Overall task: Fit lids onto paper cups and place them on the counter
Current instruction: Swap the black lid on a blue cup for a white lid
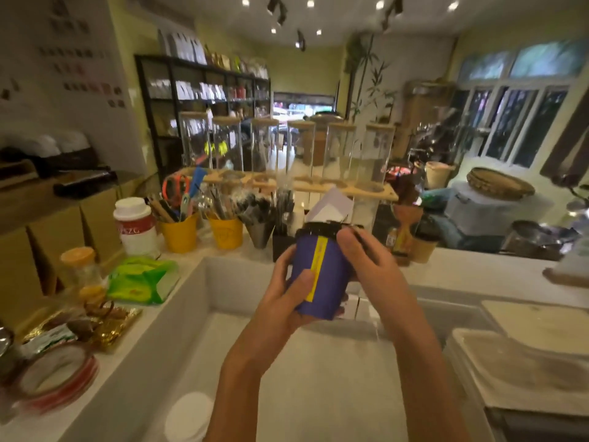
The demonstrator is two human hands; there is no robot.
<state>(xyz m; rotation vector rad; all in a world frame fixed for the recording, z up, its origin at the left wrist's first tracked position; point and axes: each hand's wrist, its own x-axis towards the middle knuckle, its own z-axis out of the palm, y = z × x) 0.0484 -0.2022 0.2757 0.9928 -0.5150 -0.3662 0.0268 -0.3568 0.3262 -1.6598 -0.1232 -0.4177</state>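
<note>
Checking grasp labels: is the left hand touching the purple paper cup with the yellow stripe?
Touching. The head view shows the left hand wrapped round the purple paper cup, thumb pressed on its front.

Warm indoor light, motion blur throughout.
Ceiling spotlights [310,3] glare white; windows [516,122] add daylight at right; edges bend and smear; glass jars [338,151] look hazy, paper cup [331,275] fairly crisp.

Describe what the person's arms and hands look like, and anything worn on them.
Both forearms are bare, no sleeves in view. The left hand and right hand wear no gloves; no rings, watch or bracelet show on fingers or wrists.
</note>
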